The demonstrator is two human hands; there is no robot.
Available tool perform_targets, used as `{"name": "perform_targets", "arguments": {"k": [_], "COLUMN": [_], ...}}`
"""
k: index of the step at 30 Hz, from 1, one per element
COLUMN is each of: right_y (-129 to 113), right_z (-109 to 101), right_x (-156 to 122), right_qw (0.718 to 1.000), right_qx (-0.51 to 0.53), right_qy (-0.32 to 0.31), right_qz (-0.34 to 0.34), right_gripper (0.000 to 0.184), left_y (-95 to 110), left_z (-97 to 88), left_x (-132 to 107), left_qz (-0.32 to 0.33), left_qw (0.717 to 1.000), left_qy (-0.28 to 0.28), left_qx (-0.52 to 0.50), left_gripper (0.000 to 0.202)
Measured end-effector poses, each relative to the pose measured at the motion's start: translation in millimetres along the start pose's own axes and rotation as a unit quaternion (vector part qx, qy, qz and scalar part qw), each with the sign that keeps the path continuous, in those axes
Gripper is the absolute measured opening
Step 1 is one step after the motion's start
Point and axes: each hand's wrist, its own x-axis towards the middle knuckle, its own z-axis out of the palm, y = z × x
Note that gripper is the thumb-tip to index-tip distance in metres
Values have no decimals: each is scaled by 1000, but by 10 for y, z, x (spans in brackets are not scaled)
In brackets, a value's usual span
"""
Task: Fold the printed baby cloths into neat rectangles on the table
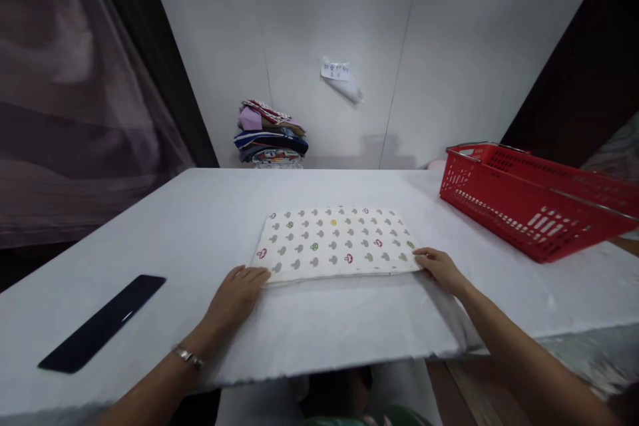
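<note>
A folded white cloth (pixel 335 243) printed with small grey, red and green mushroom shapes lies flat in the middle of the white table (pixel 200 219). My left hand (pixel 235 294) rests at the cloth's near left corner, fingers curled onto its edge. My right hand (pixel 439 267) is at the near right corner, fingertips pinching that edge. Both hands touch the cloth; it stays flat on the table. A metal bracelet sits on my left wrist.
A red plastic basket (pixel 529 203) stands on the table at the right. A long dark flat strip (pixel 102 323) lies near the table's left front edge. A pile of folded clothes (pixel 271 134) sits against the white wall behind the table. A paper note (pixel 335 70) hangs on the wall.
</note>
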Motion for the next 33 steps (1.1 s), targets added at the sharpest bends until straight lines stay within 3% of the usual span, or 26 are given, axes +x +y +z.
{"name": "perform_targets", "arguments": {"k": [3,7,10,12,14,16,18,23,28,33], "right_y": [57,-5,-186,-339,-470,-532,-501,-263,-413,-878], "right_z": [-15,-78,-109,-78,11,149,298,459,419,742], "right_x": [17,5,-48,-64,-34,40,126,207,263,592], "right_qw": [994,963,921,883,850,833,833,854,854,857], "right_qx": [-105,-258,-379,-461,-505,-499,-480,-482,-484,-457], "right_qy": [-10,-32,-40,-10,36,46,10,-75,-99,-87], "right_qz": [-37,-68,-74,-84,-144,-236,-276,-182,-164,-219], "right_gripper": [37,38,39,40,43,49,55,65,64,69], "left_y": [9,14,21,45,86,128,151,87,19,51], "left_z": [-19,-175,-315,-355,-317,-195,-23,285,202,62], "left_x": [-26,53,270,473,670,811,868,780,884,1384], "left_qz": [-15,-65,-110,-119,-120,-132,-153,-173,-197,-202], "left_qw": [999,993,989,988,989,987,983,974,960,969], "left_qy": [-32,-79,-58,-26,-13,-34,-78,-128,-166,-120], "left_qx": [-13,-60,-85,-91,-91,-81,-68,-77,-109,-80], "left_gripper": [47,36,40,47,52,55,59,65,64,66]}}
